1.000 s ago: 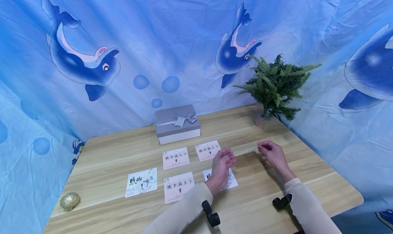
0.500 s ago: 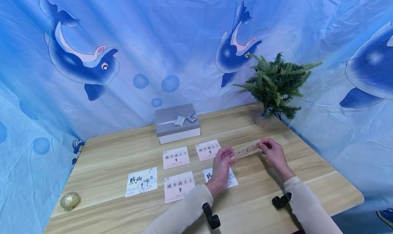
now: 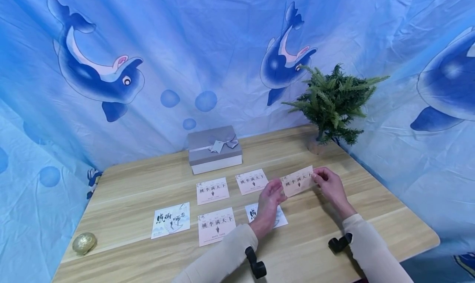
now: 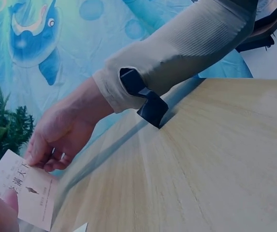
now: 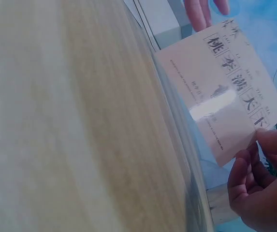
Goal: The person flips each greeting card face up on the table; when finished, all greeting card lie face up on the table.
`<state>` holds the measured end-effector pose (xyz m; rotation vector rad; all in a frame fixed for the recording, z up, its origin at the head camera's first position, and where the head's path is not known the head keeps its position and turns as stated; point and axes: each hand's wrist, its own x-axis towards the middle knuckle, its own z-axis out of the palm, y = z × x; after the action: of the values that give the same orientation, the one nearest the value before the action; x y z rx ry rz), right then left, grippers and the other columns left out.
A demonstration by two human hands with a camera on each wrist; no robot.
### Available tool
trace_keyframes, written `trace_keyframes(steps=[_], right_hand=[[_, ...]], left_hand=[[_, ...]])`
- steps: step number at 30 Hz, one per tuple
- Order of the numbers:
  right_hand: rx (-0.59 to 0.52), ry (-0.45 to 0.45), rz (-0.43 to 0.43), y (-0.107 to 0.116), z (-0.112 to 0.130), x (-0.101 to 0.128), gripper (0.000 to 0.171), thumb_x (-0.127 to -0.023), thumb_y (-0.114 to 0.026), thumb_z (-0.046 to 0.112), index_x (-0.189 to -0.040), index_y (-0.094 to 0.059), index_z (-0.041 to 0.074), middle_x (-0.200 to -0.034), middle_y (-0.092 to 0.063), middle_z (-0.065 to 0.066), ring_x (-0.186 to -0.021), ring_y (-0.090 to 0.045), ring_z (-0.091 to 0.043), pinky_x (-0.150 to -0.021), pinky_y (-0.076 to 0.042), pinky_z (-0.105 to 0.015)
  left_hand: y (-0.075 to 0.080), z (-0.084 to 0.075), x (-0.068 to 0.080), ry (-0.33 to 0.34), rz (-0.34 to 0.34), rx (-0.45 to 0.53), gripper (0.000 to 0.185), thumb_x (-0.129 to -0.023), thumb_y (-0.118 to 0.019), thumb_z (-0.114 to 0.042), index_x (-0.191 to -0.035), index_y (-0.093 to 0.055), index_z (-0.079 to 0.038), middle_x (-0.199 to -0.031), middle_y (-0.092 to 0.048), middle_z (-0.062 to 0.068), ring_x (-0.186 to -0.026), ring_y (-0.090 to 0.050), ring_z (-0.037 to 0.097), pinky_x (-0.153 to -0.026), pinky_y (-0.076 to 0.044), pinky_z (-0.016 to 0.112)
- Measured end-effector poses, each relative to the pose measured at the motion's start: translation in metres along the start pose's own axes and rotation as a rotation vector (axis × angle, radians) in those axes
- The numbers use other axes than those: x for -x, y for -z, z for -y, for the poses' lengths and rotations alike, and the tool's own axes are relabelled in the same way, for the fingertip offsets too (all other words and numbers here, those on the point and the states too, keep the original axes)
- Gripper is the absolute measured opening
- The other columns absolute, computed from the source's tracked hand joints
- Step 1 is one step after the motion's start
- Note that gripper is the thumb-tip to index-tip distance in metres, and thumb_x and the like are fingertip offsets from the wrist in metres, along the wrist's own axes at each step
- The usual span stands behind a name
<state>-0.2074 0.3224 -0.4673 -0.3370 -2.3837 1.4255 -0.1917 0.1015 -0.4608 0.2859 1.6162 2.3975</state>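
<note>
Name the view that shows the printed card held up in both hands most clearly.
The right wrist view: the pale rectangular printed card fills the frame, its characters sharp, pinched by the right hand. The head view shows it small between both hands; the left wrist view catches it only at the picture's corner.

card: pinched between left hand (image 3: 272, 192) and right hand (image 3: 328, 182), above worktop (image 3: 334, 233)
gift box: 11 o'clock of card (image 3: 297, 180)

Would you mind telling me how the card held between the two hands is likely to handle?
The card stays flat though each hand, left and right, pinches only an end, so it seems fairly stiff and light. Its glossy glare in the right wrist view suggests a slippery surface.
</note>
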Motion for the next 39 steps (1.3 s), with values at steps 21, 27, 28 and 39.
trace_keyframes(steps=[21,27,28,39], right_hand=[[0.169,0.006,0.062,-0.004,0.002,0.0,0.031,-0.098,-0.055,0.016,-0.12,-0.062,-0.005,-0.113,-0.064,-0.023,-0.098,-0.059,-0.03,-0.078,-0.048,-0.032],[0.182,-0.023,0.077,-0.004,0.005,0.0,0.036,-0.099,-0.053,0.019,-0.124,-0.06,-0.005,-0.119,-0.062,-0.026,-0.106,-0.058,-0.035,-0.089,-0.049,-0.046],[0.183,-0.021,0.076,-0.004,0.005,0.0,0.036,-0.098,-0.053,0.02,-0.123,-0.06,-0.005,-0.119,-0.062,-0.026,-0.107,-0.058,-0.036,-0.091,-0.049,-0.047],[0.21,-0.004,0.082,-0.005,0.003,0.003,0.037,-0.098,-0.054,0.021,-0.124,-0.061,-0.005,-0.12,-0.063,-0.026,-0.111,-0.059,-0.038,-0.094,-0.048,-0.05]], left_hand=[[0.004,0.011,-0.011,0.023,-0.041,-0.033,0.05,-0.087,-0.048,0.004,-0.137,-0.042,0.007,-0.14,-0.045,0.029,-0.131,-0.045,0.042,-0.092,-0.054,0.041],[0.005,0.012,-0.015,0.07,-0.038,-0.092,0.052,-0.088,-0.049,0.001,-0.139,-0.043,0.004,-0.145,-0.042,0.029,-0.116,-0.056,0.038,-0.089,-0.055,0.04],[0.005,0.012,-0.016,0.082,-0.042,-0.091,0.051,-0.089,-0.049,0.0,-0.139,-0.043,0.004,-0.145,-0.043,0.029,-0.111,-0.058,0.037,-0.088,-0.055,0.04],[0.0,0.012,-0.022,0.14,-0.068,-0.099,0.071,-0.069,-0.049,0.002,-0.14,-0.043,0.003,-0.107,-0.056,0.019,-0.077,-0.054,0.017,-0.081,-0.056,0.032]])
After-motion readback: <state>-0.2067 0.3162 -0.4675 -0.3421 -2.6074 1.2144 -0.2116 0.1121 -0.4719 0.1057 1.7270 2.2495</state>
